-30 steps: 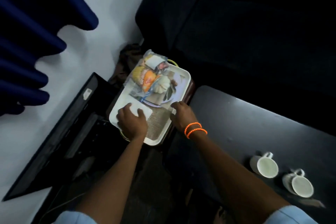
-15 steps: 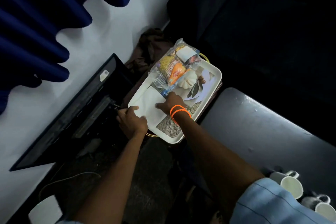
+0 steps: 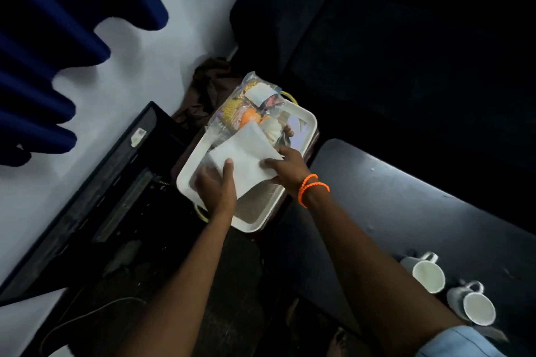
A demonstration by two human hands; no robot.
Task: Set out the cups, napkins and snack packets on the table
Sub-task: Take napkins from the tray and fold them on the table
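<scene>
Fingers of my left hand [image 3: 216,185] and right hand [image 3: 285,166] pinch opposite edges of white napkins [image 3: 246,159] above the tray [image 3: 307,122].

A dark table [image 3: 406,200] carries 2 white cups [image 3: 428,275] near its front edge.

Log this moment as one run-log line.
stage: lifting napkins | left hand: on napkins | right hand: on napkins | tray: holds snack packets | cups: on table
</scene>
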